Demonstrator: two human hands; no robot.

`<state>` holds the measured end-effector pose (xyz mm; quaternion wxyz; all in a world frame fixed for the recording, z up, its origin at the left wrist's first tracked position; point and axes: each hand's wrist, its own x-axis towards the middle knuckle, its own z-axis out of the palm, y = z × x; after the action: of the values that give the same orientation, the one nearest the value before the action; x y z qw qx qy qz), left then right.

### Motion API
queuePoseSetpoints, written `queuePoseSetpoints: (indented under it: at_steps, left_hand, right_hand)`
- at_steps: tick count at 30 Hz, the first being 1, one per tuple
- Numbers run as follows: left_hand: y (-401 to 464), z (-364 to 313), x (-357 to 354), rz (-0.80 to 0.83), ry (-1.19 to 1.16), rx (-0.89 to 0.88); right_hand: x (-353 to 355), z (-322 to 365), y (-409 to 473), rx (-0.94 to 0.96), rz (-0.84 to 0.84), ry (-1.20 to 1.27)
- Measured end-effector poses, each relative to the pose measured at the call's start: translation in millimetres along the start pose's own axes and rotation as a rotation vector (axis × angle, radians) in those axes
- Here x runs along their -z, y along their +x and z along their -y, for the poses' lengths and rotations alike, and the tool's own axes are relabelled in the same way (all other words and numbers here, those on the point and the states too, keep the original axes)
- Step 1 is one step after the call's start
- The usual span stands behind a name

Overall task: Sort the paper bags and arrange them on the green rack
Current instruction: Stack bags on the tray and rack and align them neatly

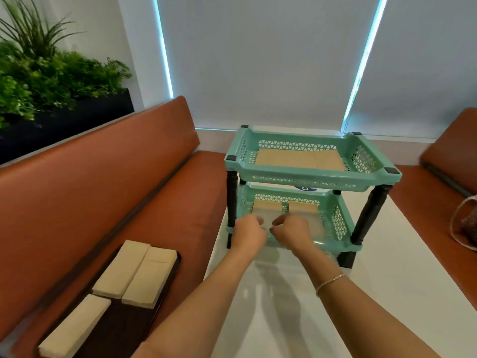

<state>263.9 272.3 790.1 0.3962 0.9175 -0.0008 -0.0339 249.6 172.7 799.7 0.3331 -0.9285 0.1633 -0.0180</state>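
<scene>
Both hands reach forward side by side to the front edge of the lower shelf of the green rack [312, 174], which stands on a white table [387, 293]. The left hand [249, 232] has its fingers curled in, and the right hand [291, 232], just beside it, is curled the same way. Between and under them lies a pale, blurred sheet that looks like a white paper bag [267, 220] on the lower shelf; motion blur hides the fingertips, so I cannot tell whether either hand really pinches it. A thin bracelet [330, 281] sits on the right forearm.

Just beyond the hands, at the back of the lower shelf, lie two brown bags [284, 206] side by side. Above the hands, the top shelf holds flat brown paper bags [300, 158] that cover most of its floor. Black posts [369, 215] join the two shelves at the corners.

To the left of the left arm, a dark tray [124, 329] rests on an orange-brown bench [90, 192]. On it lie three stacks of cream paper bags [134, 272], two side by side farther off and one nearer the person. Far to the left, behind the bench back, green plants [46, 78] fill a dark planter. Well to the right of the right hand, a pinkish bag [467, 226] sits on a second bench seat at the picture's edge.
</scene>
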Motion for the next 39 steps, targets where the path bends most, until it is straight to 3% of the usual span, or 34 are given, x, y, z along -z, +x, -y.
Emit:
queuePoseSetpoints:
  at_steps: [6,11,18,25,39]
  left_hand:
    - [-15,67,45,-0.075,-0.013,0.051]
    - [-14,156,89,-0.132,-0.003,0.267]
    - [-21,318,155,0.06,0.265,0.572]
    - [-27,462,207,0.12,0.276,0.831]
    - [4,588,180,0.268,0.135,0.833]
  right_hand:
    - [-55,35,-21,0.042,0.135,0.005]
    - [-118,71,-34,0.097,0.267,-0.029]
    - [-220,137,-56,0.138,0.483,-0.113]
    - [-337,197,-74,0.062,0.698,-0.179]
    - [-466,210,-74,0.045,0.789,-0.221]
